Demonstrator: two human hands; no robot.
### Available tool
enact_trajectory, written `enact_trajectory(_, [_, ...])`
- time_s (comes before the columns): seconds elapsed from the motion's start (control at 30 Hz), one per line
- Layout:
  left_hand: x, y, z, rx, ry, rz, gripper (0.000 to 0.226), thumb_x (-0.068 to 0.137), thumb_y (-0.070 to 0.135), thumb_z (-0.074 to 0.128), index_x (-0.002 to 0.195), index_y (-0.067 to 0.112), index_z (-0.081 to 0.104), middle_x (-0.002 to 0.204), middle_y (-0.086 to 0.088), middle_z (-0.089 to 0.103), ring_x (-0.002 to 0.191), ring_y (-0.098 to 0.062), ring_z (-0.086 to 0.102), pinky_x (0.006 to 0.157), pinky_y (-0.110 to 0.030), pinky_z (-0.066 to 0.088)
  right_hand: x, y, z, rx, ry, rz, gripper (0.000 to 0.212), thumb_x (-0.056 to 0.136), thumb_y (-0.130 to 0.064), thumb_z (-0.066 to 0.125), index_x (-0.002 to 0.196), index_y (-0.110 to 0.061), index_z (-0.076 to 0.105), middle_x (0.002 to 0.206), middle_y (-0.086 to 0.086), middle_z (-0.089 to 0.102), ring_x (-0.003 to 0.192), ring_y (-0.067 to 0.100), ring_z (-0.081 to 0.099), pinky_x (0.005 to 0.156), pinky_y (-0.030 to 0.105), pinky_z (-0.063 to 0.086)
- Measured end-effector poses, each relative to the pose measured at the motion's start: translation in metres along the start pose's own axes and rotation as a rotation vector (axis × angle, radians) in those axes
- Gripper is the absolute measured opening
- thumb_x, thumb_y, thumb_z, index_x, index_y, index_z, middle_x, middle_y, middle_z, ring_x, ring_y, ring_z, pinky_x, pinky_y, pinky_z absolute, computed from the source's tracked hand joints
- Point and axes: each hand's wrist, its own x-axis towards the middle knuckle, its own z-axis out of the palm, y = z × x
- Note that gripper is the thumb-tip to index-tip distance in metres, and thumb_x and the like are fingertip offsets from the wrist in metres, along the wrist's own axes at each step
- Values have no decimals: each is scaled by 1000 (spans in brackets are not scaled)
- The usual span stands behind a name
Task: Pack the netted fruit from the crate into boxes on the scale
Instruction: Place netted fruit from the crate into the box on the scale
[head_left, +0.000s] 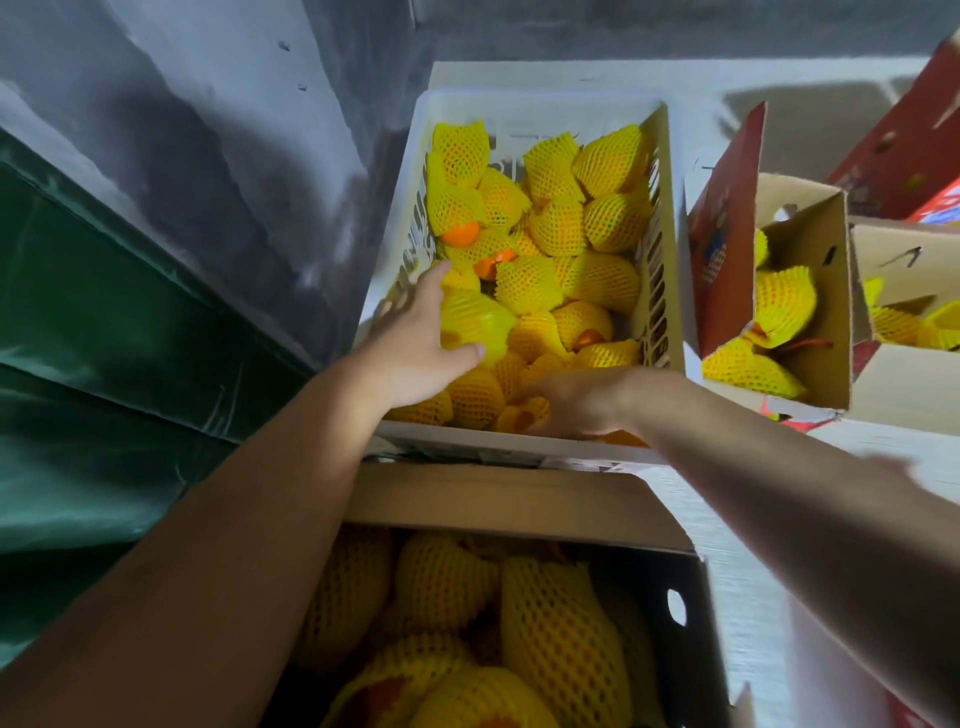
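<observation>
Grey wall backs white crate full of netted fruit. Cardboard box nearer than both hands, part filled. Left hand grips one netted fruit at crate's left wall. Right hand blurred at near rim, grip unclear.

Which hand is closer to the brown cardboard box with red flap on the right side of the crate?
Right. The right hand is at the crate's near edge, toward the box. The left hand holds a netted fruit on the crate's far side.
</observation>
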Motion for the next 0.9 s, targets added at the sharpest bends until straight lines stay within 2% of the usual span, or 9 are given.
enact_trajectory(0.1, [6, -4, 2, -84, 79, 2, 84, 98, 40, 69, 164, 34, 18, 158, -1, 45, 141, -22, 45, 100, -30, 37, 2, 10, -11, -48, 4, 19, 66, 89, -57, 70, 148, -37, 47, 148, -2, 54, 126, 28, 57, 101, 48, 52])
enact_trajectory(0.23, [3, -11, 3, -111, 59, 13, 64, 102, 37, 64, 159, 32, 36, 150, 4, 52, 128, -19, 55, 90, -28, 43, -11, 25, -33, 217, 179, 63, 86, 65, -70, 69, 142, -33, 56, 130, -4, 60, 111, 19, 58, 89, 37, 53])
enact_trajectory(0.4, [2, 3, 7, -181, -151, 28, 72, 98, 54, 66, 160, 40, 31, 153, 14, 48, 134, -11, 47, 87, -20, 42, -17, 27, -39, 553, 329, 65, 51, 68, -58, 66, 113, -32, 69, 109, -4, 77, 105, 23, 71, 84, 33, 55])
enact_trajectory(0.5, [0, 10, 17, -41, -337, 38, 78, 98, 46, 69, 164, 33, 28, 162, 4, 43, 144, -18, 45, 100, -25, 38, -14, 16, -19, 247, 68, 108, 85, 75, -80, 61, 149, -45, 42, 153, -6, 49, 140, 26, 48, 107, 42, 44])
enact_trajectory(0.57, [-2, 10, 21, 80, -411, 30, 76, 100, 42, 69, 164, 29, 29, 161, 2, 45, 144, -20, 46, 101, -25, 37, -10, 13, -8, 52, -1, 40, 86, 88, -68, 64, 159, -47, 20, 164, 0, 34, 147, 31, 39, 114, 48, 41])
enact_trajectory(0.63, [-3, 8, 21, 127, -421, 4, 70, 102, 41, 66, 163, 29, 33, 159, 3, 47, 142, -20, 48, 102, -27, 39, -15, 16, -11, -30, -15, 64, 94, 92, -57, 67, 161, -43, 6, 165, 5, 35, 143, 34, 45, 107, 47, 46])
enact_trajectory(0.7, [-3, 7, 20, 138, -402, -4, 64, 104, 39, 63, 161, 28, 36, 157, 2, 50, 140, -20, 50, 101, -27, 40, -22, 22, -17, -183, 13, 178, 87, 93, -51, 68, 161, -35, 16, 158, 9, 46, 136, 37, 53, 100, 48, 51])
enact_trajectory(0.8, [-2, 7, 20, 136, -388, 3, 58, 105, 38, 60, 159, 27, 40, 154, 1, 53, 137, -20, 52, 97, -25, 39, -24, 17, -10, -490, -27, 188, 46, 106, -39, 51, 148, -22, 50, 152, 10, 52, 136, 39, 51, 106, 56, 48])
enact_trajectory(0.9, [-2, 9, 20, 161, -380, 20, 55, 106, 38, 60, 157, 29, 41, 152, 3, 54, 135, -20, 53, 93, -25, 38, -27, 6, -20, -452, -111, 212, 52, 100, -44, 63, 142, -15, 59, 146, 8, 57, 134, 36, 54, 98, 48, 50])
